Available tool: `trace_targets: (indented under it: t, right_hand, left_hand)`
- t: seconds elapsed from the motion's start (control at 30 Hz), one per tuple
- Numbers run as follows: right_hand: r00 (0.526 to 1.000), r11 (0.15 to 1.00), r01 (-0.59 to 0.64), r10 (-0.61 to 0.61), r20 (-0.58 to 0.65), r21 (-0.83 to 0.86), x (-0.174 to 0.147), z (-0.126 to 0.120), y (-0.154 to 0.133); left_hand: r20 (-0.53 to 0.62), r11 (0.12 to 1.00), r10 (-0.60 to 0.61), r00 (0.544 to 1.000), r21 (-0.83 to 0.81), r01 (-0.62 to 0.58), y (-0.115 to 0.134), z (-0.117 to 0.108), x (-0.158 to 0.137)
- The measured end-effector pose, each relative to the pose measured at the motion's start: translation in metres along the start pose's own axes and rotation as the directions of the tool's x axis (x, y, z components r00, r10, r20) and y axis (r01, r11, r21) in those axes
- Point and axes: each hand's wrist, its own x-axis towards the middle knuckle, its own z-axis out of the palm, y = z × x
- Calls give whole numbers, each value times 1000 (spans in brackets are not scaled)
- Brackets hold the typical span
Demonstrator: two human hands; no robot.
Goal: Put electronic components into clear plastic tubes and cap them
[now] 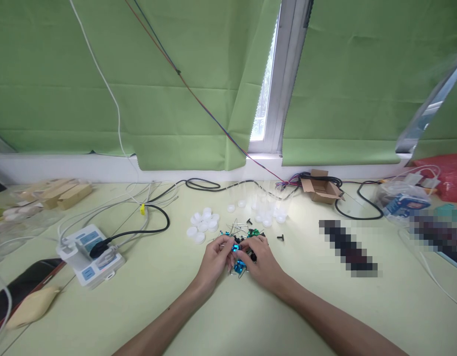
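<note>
Both forearms come in from the bottom edge and meet at the middle of the pale green counter [147, 296], where the left hand [212, 258] and right hand [263, 261] close on the same small cluster of blue metal parts [239, 257]. The cluster sits between the 2 hands, touching the fingertips of both, so neither hand is clearly nearer; its long axis cannot be told, since the fingers cover much of it. The left fingers [224, 245] are curled narrow, pinching at the cluster's upper left, and the right fingers [251, 245] are likewise drawn in tight against its right side, thumb tucked under. Just beyond the fingertips lie loose thin wires and green pieces [253, 231], with 1 small black screw [281, 238] a little to the right. Farther back and left rests a group of white caps [203, 226], then clear plastic cups [263, 202] near the wall.
</note>
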Motion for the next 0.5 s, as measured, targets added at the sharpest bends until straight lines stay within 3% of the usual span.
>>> trace_targets:
  t: [0.5]
  right_hand:
    - [1000, 1000, -5, 5, -7, 9, -2, 1, 1]
  left_hand:
    - [-6, 1000, 1, 1000, 12, -1, 2, 1, -2]
